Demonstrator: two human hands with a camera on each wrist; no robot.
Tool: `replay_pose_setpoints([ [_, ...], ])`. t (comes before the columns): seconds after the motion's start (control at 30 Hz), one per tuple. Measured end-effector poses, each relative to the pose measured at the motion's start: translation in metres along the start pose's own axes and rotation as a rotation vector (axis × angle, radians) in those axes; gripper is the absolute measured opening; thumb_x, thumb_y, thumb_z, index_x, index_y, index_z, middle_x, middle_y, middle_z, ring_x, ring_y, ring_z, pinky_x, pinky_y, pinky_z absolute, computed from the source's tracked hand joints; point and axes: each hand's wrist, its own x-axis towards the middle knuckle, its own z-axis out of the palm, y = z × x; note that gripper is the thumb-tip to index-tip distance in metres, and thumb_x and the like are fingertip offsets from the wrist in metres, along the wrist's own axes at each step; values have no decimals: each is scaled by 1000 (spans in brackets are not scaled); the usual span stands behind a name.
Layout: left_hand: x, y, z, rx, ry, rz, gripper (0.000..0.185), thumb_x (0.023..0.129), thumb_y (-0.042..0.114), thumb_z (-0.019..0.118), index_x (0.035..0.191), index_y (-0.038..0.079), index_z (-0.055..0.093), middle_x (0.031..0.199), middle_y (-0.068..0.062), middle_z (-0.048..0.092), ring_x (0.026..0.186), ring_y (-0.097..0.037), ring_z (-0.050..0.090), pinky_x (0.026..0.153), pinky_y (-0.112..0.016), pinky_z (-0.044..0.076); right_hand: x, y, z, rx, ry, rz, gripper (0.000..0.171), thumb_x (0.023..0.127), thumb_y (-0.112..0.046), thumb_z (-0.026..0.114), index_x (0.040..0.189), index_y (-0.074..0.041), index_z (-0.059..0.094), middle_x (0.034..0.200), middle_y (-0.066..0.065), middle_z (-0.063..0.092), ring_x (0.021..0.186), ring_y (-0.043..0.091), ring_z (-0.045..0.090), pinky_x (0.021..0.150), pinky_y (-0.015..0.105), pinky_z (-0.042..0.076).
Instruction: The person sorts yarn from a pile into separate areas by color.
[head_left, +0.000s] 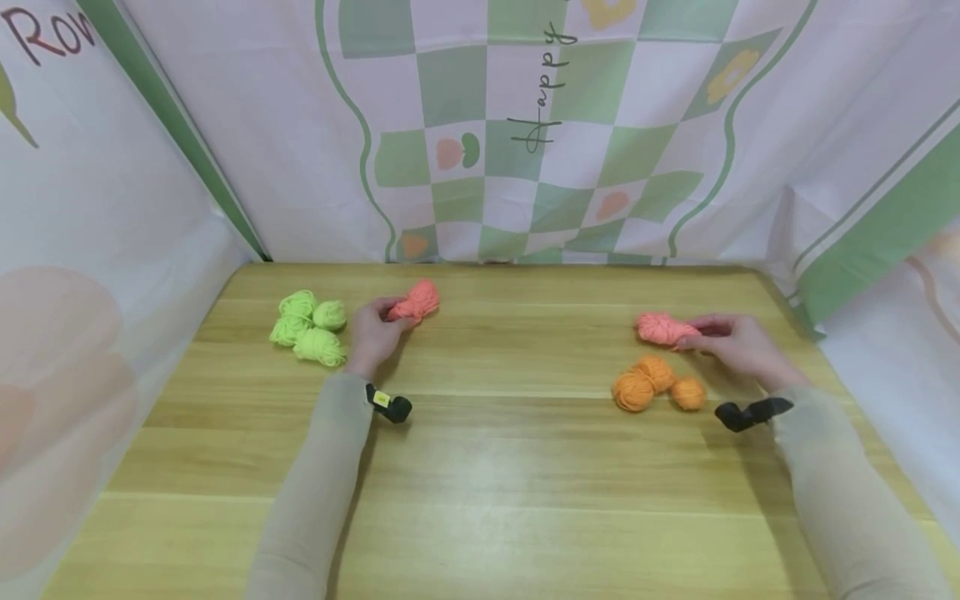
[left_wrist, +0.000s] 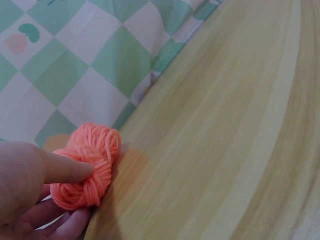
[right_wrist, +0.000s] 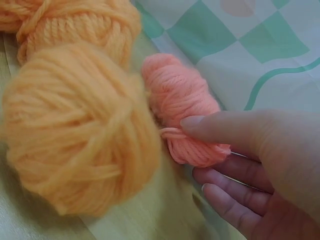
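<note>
Near the back left of the table, my left hand [head_left: 377,333] pinches a coral pink yarn skein [head_left: 416,302] between thumb and fingers. In the left wrist view the thumb lies over the middle of this skein [left_wrist: 87,167]. On the right, my right hand [head_left: 738,346] holds the end of a second coral pink skein [head_left: 663,329]. The right wrist view has the thumb on top of that skein [right_wrist: 180,105] and the fingers beneath it. Orange yarn balls [head_left: 633,390] sit just in front of the right-hand skein. Lime green yarn bundles [head_left: 318,346] lie left of my left hand.
The wooden table [head_left: 480,467] runs back to a hanging checked cloth [head_left: 517,200]. White and green cloth also hangs along both sides. A small black wrist camera [head_left: 390,406] is strapped to the left wrist, and another black camera [head_left: 752,412] to the right.
</note>
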Motion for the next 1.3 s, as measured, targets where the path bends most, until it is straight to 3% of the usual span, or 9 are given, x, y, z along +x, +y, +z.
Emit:
replay_pose_setpoints([
  [0.07, 0, 0, 0, -1, 4, 5, 39, 91, 5, 75, 128, -3, 66, 122, -20, 67, 111, -28, 59, 97, -38, 49, 0, -1, 0, 5, 9, -2, 66, 94, -47, 73, 132, 6, 62, 131, 28, 61, 120, 41, 54, 99, 47, 41],
  [0.13, 1, 0, 1, -2, 6, 10, 39, 91, 5, 75, 128, -4, 66, 121, -20, 67, 110, -28, 59, 97, -38, 49, 1, -2, 0, 5, 19, -7, 64, 93, -46, 73, 131, 6, 63, 130, 27, 63, 119, 40, 55, 99, 46, 41],
  [0.27, 1, 0, 1, -7, 9, 13, 38, 91, 5, 76, 127, -4, 67, 121, -20, 67, 110, -28, 60, 96, -38, 49, 1, -1, 0, 2, 36, -21, 62, 93, -45, 74, 129, 5, 65, 127, 26, 65, 112, 31, 58, 91, 30, 43],
  [0.37, 1, -1, 1, -6, 8, 10, 38, 91, 6, 76, 127, -3, 67, 121, -20, 67, 109, -27, 60, 96, -37, 49, 1, -1, -1, 5, 54, -26, 61, 92, -46, 75, 127, 3, 67, 124, 24, 67, 101, 13, 61, 81, 19, 44],
  [0.53, 1, -1, 1, 2, 0, -5, 39, 92, 7, 75, 129, -2, 66, 122, -19, 66, 111, -27, 59, 97, -38, 48, 0, -1, -3, 57, 70, -37, 57, 92, -42, 76, 126, 3, 66, 119, 21, 70, 87, -5, 59, 76, 11, 46],
  [0.77, 0, 0, 0, -8, -3, -21, 39, 92, 7, 75, 129, -1, 66, 124, -18, 66, 113, -28, 58, 99, -38, 48, -2, -8, -6, 87, 33, -9, 64, 96, -48, 68, 135, 2, 60, 129, 23, 64, 101, 11, 62, 80, 17, 49],
  [1.0, -1, 2, -1, -17, 0, -23, 39, 91, 4, 75, 128, -2, 66, 123, -19, 66, 112, -28, 59, 98, -39, 49, -1, -17, -7, 31, 116, -58, 59, 96, -46, 70, 131, 1, 65, 127, 23, 66, 94, -2, 56, 78, 13, 45],
  [1.2, -1, 2, -1, -14, 0, -28, 39, 92, 4, 74, 129, -2, 66, 123, -19, 66, 112, -28, 59, 98, -39, 48, 0, -29, -8, 21, 97, -57, 62, 95, -50, 69, 133, -2, 63, 130, 22, 64, 105, 15, 58, 77, 14, 45],
  [1.3, -1, 2, -1, -22, -1, -30, 39, 91, 4, 74, 129, -2, 66, 123, -19, 66, 112, -28, 59, 98, -39, 48, 1, -35, -8, 22, 99, -64, 62, 95, -50, 69, 132, -2, 64, 130, 22, 65, 104, 14, 60, 78, 12, 45],
])
